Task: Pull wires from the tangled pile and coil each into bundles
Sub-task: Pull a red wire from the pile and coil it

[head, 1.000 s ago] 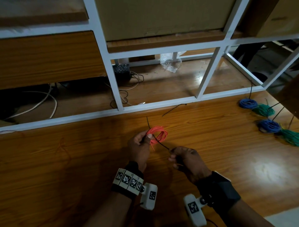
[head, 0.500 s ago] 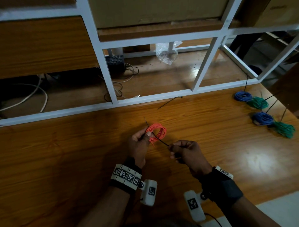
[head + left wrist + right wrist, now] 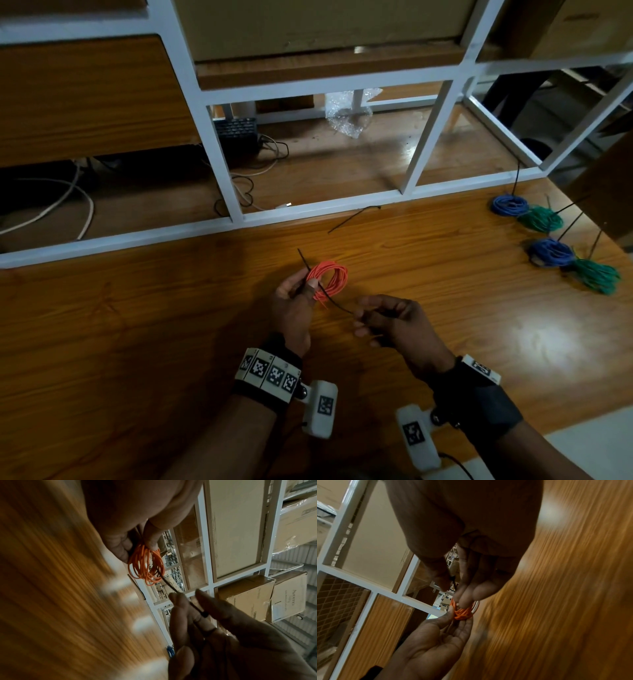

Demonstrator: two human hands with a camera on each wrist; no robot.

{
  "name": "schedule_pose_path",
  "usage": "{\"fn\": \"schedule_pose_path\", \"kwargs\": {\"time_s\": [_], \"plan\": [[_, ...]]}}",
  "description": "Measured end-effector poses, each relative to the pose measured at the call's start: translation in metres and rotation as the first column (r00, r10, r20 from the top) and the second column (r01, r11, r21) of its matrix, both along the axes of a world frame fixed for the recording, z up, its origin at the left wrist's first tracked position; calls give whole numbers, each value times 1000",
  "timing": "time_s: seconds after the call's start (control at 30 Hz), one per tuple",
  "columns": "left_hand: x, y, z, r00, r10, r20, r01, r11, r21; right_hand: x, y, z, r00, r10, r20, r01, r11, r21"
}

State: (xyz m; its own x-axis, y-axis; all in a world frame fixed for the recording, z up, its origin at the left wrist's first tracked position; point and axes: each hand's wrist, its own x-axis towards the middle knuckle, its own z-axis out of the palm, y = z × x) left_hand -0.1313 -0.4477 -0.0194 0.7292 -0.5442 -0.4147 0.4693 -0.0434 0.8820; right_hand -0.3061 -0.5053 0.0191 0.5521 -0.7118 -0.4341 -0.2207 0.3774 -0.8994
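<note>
Both hands at work on an orange coil just above the worktop (image 3: 137, 325).

The left hand (image 3: 294, 308) pinches the orange wire coil (image 3: 329, 279) between thumb and fingers, its grip closed on one side of the loops; a black cable tie (image 3: 334, 301) runs through the coil and out to the right hand (image 3: 394, 320), whose thumb and fingertips are pressed together on the tie's end. The coil is a small neat ring of many thin turns. Well off to the right lie two blue bundles (image 3: 510, 205) and two green bundles (image 3: 541, 219), with a loose black tie (image 3: 352, 218) near the white frame (image 3: 219, 150).
</note>
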Motion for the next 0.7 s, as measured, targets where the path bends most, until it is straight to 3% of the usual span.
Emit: {"fn": "schedule_pose_path", "kwargs": {"time_s": [0.17,0.33,0.47,0.7], "plan": [[5,-1,2,999,52,-1,-52,999,-12,-17,-5,3,992,119,44,-112,985,-129],[9,0,5,997,77,-9,-77,995,-57,-27,-8,-14,996,19,-84,-41,962,-268],[5,0,5,996,91,-16,-92,994,-65,-24,3,-13,982,73,-174,-146,877,-458],[-1,1,12,997,69,19,-68,995,-68,-4,14,-9,999,27,-23,-36,780,-624]]}}
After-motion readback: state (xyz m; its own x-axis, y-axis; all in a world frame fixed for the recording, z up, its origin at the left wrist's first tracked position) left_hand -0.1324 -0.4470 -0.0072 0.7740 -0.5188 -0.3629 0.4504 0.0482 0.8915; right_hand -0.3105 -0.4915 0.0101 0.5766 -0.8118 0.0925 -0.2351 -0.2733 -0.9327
